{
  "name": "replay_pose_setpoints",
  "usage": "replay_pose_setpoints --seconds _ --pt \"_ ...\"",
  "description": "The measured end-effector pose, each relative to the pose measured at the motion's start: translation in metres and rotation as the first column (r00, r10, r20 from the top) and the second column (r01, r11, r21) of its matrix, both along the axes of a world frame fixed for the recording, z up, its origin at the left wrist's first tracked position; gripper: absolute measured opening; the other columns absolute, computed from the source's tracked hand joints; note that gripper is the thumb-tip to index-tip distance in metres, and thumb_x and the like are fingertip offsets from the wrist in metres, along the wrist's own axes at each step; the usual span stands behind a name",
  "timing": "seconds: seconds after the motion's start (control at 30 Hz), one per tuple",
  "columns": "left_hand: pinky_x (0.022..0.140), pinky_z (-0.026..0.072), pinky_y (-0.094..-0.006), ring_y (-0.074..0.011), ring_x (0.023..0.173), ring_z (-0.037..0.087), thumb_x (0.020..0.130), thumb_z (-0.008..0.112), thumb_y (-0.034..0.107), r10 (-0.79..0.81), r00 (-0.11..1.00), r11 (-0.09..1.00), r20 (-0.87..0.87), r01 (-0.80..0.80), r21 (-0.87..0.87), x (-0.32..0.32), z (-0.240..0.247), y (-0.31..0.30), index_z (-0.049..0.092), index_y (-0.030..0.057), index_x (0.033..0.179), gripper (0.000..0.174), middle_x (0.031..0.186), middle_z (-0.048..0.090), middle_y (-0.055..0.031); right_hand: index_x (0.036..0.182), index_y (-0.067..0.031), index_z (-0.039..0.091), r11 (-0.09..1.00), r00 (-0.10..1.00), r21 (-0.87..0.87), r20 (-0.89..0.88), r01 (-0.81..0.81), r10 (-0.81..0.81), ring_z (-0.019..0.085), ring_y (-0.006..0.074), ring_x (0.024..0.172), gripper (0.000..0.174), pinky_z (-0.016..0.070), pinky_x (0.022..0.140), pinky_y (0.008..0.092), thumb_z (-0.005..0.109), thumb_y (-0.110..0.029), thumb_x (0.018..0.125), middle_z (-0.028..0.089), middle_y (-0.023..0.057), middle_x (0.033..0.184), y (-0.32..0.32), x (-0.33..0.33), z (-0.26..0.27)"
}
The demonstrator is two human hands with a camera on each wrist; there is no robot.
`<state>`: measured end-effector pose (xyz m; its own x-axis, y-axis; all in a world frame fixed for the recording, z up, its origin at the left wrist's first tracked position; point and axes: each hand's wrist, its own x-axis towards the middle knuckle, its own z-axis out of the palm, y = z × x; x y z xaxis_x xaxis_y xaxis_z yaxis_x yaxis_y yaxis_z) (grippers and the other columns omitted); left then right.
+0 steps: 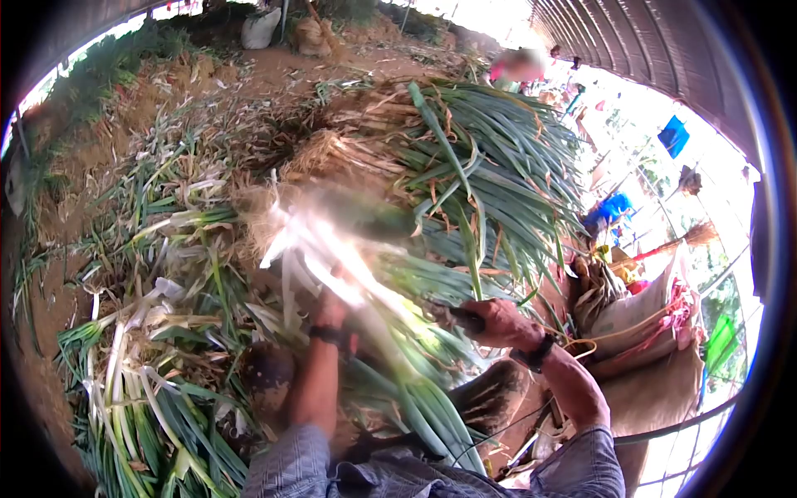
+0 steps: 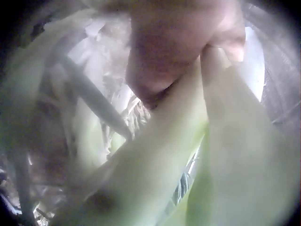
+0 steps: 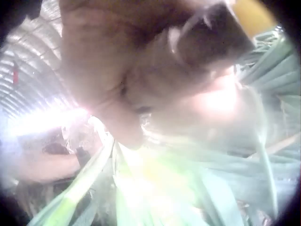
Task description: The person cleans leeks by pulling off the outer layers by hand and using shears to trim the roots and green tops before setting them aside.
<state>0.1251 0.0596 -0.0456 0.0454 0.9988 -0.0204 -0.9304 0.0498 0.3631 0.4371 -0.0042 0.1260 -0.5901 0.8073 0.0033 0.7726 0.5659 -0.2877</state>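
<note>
Long white-and-green onion stalks point(image 1: 397, 309) lie slantwise before the body, white ends up and left, leaves toward the lap. My left hand point(image 1: 330, 305) grips them around the pale part; its curled fingers point(image 2: 181, 52) press on thick stalks point(image 2: 160, 146) in the left wrist view. Held in my right hand point(image 1: 501, 324) is a tool by its dark handle point(image 1: 466, 319), just right of the stalks. The right wrist view shows that hand point(image 3: 113, 61) curled round the handle point(image 3: 214, 37), above green leaves point(image 3: 164, 188). The tool's far end is blurred.
A large heap of green onions point(image 1: 519, 178) lies ahead to the right. More onions point(image 1: 124, 407) rest at lower left, beside scattered peelings point(image 1: 191, 178). Sacks point(image 1: 643, 332) stand at right. Another person point(image 1: 516, 68) is at the back.
</note>
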Motion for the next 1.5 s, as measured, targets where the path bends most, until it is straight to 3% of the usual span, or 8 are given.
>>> replay_pose_setpoints --seconds 0.23,0.5,0.7,0.87,0.93,1.13,1.3,1.5 --pt "0.105 0.0451 -0.0477 -0.0299 0.127 0.052 0.091 0.065 0.043 -0.077 0.977 0.959 -0.198 0.127 0.253 0.012 -0.001 0.01 0.033 0.0038 0.15 0.077 0.149 0.044 -0.0132 0.102 -0.0099 0.068 0.998 0.999 -0.021 0.007 0.054 -0.054 0.067 0.0368 0.073 0.024 0.0526 0.065 0.0464 0.066 -0.024 0.083 0.07 0.016 0.082 -0.006 -0.013 0.003" --pt "0.073 0.0536 -0.0337 -0.0208 0.087 0.061 0.081 0.08 0.017 0.377 0.566 0.849 -0.733 -0.527 0.03 0.05 0.008 0.009 0.045 -0.0049 0.134 0.068 0.115 0.059 -0.0122 0.101 -0.0101 0.065 0.989 0.987 -0.022 0.067 0.147 -0.146 0.065 0.0383 0.071 0.023 0.0517 0.066 0.0481 0.064 -0.022 0.082 0.068 0.0169 0.078 -0.037 -0.021 -0.006" --pt "0.06 0.0507 -0.0346 -0.0194 0.07 0.061 0.085 0.073 0.018 0.427 0.701 0.853 -0.571 -0.521 -0.003 0.02 0.021 -0.004 0.063 -0.0039 0.108 0.033 0.091 0.064 -0.0115 0.104 -0.0077 0.068 0.964 0.969 -0.128 -0.052 0.234 -0.242 0.064 0.0304 0.068 0.031 0.0502 0.064 0.0418 0.073 -0.022 0.076 0.065 0.016 0.077 -0.054 0.027 -0.007" --pt "0.079 0.0471 -0.0329 -0.0172 0.087 0.055 0.092 0.066 0.022 0.624 0.269 0.7 -0.734 -0.609 0.372 -0.048 0.104 -0.012 0.06 -0.0052 0.115 0.036 0.098 0.06 -0.0075 0.101 -0.0003 0.064 0.933 0.949 -0.247 -0.108 0.263 -0.296 0.057 0.0211 0.069 0.036 0.0488 0.066 0.039 0.078 -0.021 0.075 0.064 0.0128 0.078 -0.069 0.052 -0.026" --pt "0.073 0.0519 -0.0326 -0.017 0.081 0.061 0.091 0.066 0.029 0.615 0.651 0.769 -0.446 -0.621 0.155 -0.096 0.15 -0.006 0.063 0.0003 0.107 0.033 0.09 0.063 -0.0081 0.101 0.0021 0.063 0.931 0.934 -0.255 -0.178 0.261 -0.31 0.055 0.0154 0.073 0.037 0.0484 0.068 0.0367 0.081 -0.015 0.073 0.065 0.0087 0.08 -0.068 0.06 -0.039" --pt "0.069 0.0584 -0.0346 -0.0215 0.081 0.067 0.102 0.052 0.031 0.894 0.195 0.41 -0.405 -0.722 0.557 -0.282 0.396 -0.113 0.061 0.005 0.113 0.03 0.093 0.066 -0.0098 0.1 -0.0014 0.065 0.97 0.979 -0.208 -0.133 0.126 -0.156 0.06 0.0199 0.074 0.035 0.0491 0.069 0.0377 0.078 -0.013 0.07 0.065 0.0138 0.082 -0.03 0.036 -0.046" --pt "0.084 0.0554 -0.0376 -0.0259 0.093 0.066 0.088 0.072 0.024 0.787 -0.535 -0.049 -0.307 -0.55 0.834 -0.387 0.537 -0.285 0.046 -0.0073 0.135 0.062 0.109 0.066 -0.0152 0.106 -0.0008 0.063 0.964 0.953 -0.265 -0.298 -0.025 -0.057 0.052 0.0112 0.078 0.041 0.0471 0.07 0.0308 0.078 -0.005 0.067 0.06 0.0024 0.083 0.027 0.01 -0.081" --pt "0.096 0.0478 -0.0387 -0.0296 0.107 0.061 0.081 0.077 0.026 -0.056 -0.89 0.236 -0.452 -0.452 0.86 -0.483 0.47 -0.411 0.046 -0.0056 0.137 0.071 0.119 0.063 -0.0193 0.115 0.0013 0.063 0.843 0.814 -0.452 -0.58 -0.293 -0.028 0.064 0.0169 0.084 0.044 0.0523 0.076 0.0328 0.074 -0.009 0.074 0.068 0.0092 0.089 0.048 -0.063 -0.092"
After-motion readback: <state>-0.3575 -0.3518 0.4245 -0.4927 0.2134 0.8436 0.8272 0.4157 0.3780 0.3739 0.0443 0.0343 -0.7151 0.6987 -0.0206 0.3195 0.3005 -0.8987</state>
